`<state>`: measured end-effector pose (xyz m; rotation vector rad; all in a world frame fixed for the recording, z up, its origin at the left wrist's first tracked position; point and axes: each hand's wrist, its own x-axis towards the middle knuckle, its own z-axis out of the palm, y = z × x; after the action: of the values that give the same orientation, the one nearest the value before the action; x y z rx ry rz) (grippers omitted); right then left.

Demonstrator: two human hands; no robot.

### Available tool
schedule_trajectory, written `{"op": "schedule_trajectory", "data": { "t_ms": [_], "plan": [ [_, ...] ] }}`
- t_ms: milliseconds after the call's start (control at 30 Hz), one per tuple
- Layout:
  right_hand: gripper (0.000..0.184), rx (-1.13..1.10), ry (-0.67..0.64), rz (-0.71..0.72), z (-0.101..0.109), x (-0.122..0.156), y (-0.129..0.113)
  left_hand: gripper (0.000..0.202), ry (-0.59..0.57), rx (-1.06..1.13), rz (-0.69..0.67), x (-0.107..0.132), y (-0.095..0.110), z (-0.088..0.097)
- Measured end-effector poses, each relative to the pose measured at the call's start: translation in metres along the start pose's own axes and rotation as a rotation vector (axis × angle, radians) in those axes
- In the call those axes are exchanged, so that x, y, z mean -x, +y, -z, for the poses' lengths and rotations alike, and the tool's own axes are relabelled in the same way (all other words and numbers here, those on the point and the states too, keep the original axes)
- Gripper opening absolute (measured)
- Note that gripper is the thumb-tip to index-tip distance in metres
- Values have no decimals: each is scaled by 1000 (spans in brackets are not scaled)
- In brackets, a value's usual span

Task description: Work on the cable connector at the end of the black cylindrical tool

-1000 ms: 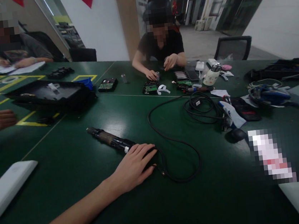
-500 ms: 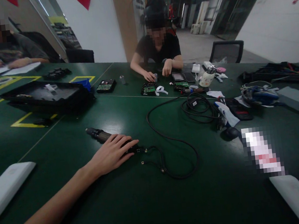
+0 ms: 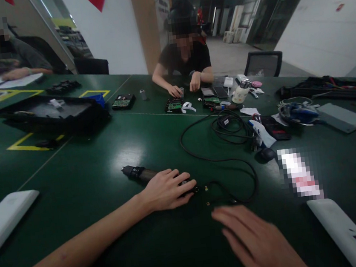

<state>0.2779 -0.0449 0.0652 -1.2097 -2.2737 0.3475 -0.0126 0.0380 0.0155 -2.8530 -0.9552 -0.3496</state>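
The desk (image 3: 82, 170) is showing a smooth, dark green top, glossy enough to be throwing back the ceiling light in a pale patch. The electric screwdriver (image 3: 137, 173) under the left hand (image 3: 167, 189) is looking like matt black plastic with a duller brownish band along its barrel. Its cable (image 3: 219, 159) is looking like smooth black rubber or plastic. The white slab (image 3: 4, 219) at the left edge is appearing as smooth, matt plastic.

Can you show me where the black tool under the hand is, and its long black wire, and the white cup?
black tool (image 3: 135, 172), head view, bare front end.
long black wire (image 3: 200, 157), head view, far curve.
white cup (image 3: 238, 95), head view, body.
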Motion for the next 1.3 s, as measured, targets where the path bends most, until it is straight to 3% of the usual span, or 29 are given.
{"op": "schedule_trajectory", "data": {
  "t_ms": [100, 233, 333, 467, 533, 800, 1000, 1300],
  "plan": [
    [43, 152, -181, 55, -17, -23, 21, 38, 47, -7, -40, -8, -2, -3],
    [28, 220, -343, 59, -29, -36, 43, 37, 68, -23, -59, -10, -3, -1],
    [22, 165, -263, -35, -30, -34, 41, 36, 64, 1, -15, -11, 5, -1],
    [17, -109, -55, -281, -36, -33, 28, 32, 70, 43, 57, -15, 13, -4],
    [14, -214, -18, -336, -42, -38, 24, 29, 83, 40, 94, -17, 12, -5],
    [17, -267, -75, -78, -68, -71, 35, 24, 138, 41, 185, -12, -6, -8],
    [17, -264, -71, 51, -68, -78, 52, 24, 213, 76, 198, -11, -9, -14],
    [10, -286, -21, -91, -69, -85, 42, 22, 211, 103, 195, -11, -9, -12]
  ]
}}
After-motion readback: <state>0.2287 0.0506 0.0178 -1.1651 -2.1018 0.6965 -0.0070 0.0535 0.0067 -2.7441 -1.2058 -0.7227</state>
